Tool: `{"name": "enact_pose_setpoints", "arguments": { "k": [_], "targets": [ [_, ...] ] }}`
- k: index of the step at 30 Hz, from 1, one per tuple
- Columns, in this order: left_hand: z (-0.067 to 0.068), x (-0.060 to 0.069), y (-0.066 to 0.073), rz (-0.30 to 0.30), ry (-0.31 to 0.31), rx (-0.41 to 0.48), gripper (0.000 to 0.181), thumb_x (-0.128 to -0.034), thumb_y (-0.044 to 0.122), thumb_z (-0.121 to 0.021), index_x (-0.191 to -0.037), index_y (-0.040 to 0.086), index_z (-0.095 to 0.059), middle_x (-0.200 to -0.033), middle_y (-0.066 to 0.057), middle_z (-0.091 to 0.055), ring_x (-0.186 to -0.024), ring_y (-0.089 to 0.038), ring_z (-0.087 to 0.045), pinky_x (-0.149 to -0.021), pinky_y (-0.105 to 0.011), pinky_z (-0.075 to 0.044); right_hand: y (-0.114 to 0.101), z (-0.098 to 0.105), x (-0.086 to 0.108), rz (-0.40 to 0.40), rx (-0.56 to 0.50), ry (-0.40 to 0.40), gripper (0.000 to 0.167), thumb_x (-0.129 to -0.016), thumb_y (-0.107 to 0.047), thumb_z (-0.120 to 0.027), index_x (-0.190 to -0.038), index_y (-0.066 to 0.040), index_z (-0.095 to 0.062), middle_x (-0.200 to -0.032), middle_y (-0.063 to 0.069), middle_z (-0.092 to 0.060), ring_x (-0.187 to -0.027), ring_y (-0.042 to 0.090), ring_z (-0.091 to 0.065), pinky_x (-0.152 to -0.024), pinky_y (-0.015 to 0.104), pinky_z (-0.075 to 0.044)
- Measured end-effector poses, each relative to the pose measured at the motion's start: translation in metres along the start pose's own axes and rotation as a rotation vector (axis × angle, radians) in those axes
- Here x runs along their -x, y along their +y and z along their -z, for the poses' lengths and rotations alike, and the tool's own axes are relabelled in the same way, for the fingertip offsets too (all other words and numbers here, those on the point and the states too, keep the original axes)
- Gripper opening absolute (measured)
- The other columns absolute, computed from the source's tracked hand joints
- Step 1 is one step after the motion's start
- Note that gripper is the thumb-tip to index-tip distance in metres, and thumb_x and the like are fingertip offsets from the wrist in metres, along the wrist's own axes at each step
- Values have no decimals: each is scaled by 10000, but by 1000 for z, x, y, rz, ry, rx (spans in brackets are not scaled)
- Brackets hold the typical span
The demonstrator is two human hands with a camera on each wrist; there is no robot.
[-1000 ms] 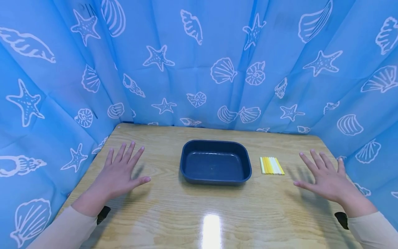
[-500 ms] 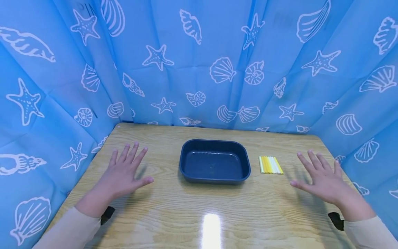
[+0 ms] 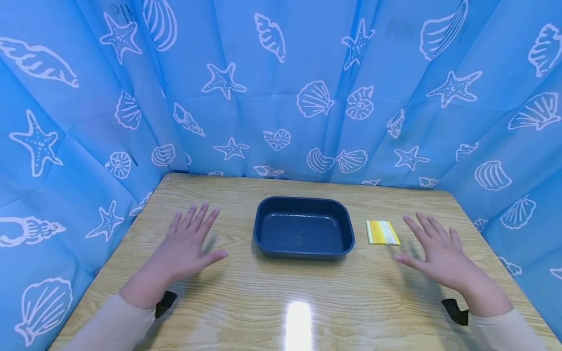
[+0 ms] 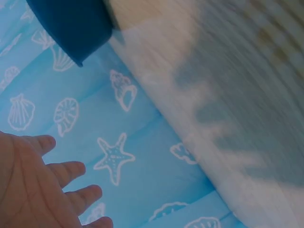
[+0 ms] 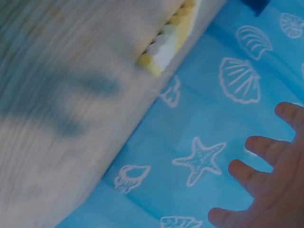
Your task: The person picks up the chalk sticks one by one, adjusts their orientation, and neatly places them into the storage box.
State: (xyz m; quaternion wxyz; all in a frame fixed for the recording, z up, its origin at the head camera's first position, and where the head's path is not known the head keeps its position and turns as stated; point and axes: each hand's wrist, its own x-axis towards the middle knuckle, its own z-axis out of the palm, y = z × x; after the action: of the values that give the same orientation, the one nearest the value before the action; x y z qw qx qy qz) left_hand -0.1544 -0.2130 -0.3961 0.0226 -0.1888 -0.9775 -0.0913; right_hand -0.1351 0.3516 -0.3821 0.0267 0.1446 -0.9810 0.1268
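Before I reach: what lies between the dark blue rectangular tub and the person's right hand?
In the head view, a row of yellow and white sticks lies on the wood-grain table between the tub and right hand, touching neither.

Just left of the right hand (image 3: 441,253), near its fingertips, I see a bundle of slim yellow and white sticks (image 3: 383,233) lying flat, side by side in one neat row. Further left, between that hand and the left hand (image 3: 186,248), I make out a dark blue box (image 3: 303,254), rectangular with rounded corners, sitting upright with its open top facing up, untouched by either hand.
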Motion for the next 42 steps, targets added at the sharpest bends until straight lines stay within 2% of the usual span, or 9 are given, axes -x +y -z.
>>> {"name": "enact_pose_setpoints", "arguments": {
  "k": [5, 10, 17, 21, 27, 33, 42],
  "targets": [
    [0, -8, 11, -35, 34, 21, 990, -922, 681, -541, -1626, 144, -99, -1667, -175, -83, -1520, -412, -42, -1175, -652, -29, -15, 1, -5, 41, -40, 24, 982, -903, -488, -704, -1625, -159, -127, -1632, 274, -110, -1443, 564, -108, -1069, 777, 91],
    [0, -15, 22, -87, 66, 35, 989, -921, 693, -527, -1622, 124, -122, -1664, -163, -124, -1520, -397, -88, -1185, -630, -64, -27, -1, -10, 67, -82, 24, 970, -909, -473, -706, -1626, -165, -130, -1626, 266, -150, -1449, 548, -128, -1088, 763, 69],
    [-6, -23, 30, -107, 90, 54, 961, -937, 653, -546, -1616, 105, -144, -1646, -180, -192, -1504, -405, -166, -1190, -615, -118, -41, -5, -18, 79, -157, 41, 895, -928, -449, -697, -1607, -123, -214, -1606, 262, -215, -1438, 531, -176, -1084, 768, -67],
    [-9, -26, 34, -116, 103, 79, 936, -954, 645, -523, -1607, 75, -170, -1632, -181, -237, -1495, -393, -208, -1191, -605, -151, -50, -11, -25, 78, -189, 32, 868, -939, -444, -686, -1599, -108, -234, -1608, 253, -222, -1445, 524, -173, -1095, 752, -89],
    [-15, -31, 40, -107, 97, 118, 923, -962, 673, -474, -1591, 47, -221, -1627, -159, -266, -1492, -364, -237, -1193, -578, -189, -62, -21, -33, 87, -208, 26, 849, -954, -468, -657, -1593, -87, -248, -1611, 238, -233, -1454, 508, -172, -1102, 735, -114],
    [-18, -38, 47, -97, 85, 139, 907, -962, 630, -525, -1590, 46, -230, -1629, -155, -265, -1495, -359, -234, -1191, -584, -190, -71, -30, -40, 107, -203, 15, 860, -947, -491, -657, -1585, -70, -263, -1613, 229, -240, -1464, 490, -168, -1098, 744, -114],
    [-23, -47, 60, -94, 18, 148, 968, -939, 722, -453, -1597, 53, -213, -1642, -138, -235, -1507, -351, -207, -1202, -560, -185, -79, -40, -45, 96, -199, -21, 862, -947, -528, -635, -1578, -62, -276, -1610, 231, -246, -1475, 486, -149, -1118, 731, -95]
  ]
}}
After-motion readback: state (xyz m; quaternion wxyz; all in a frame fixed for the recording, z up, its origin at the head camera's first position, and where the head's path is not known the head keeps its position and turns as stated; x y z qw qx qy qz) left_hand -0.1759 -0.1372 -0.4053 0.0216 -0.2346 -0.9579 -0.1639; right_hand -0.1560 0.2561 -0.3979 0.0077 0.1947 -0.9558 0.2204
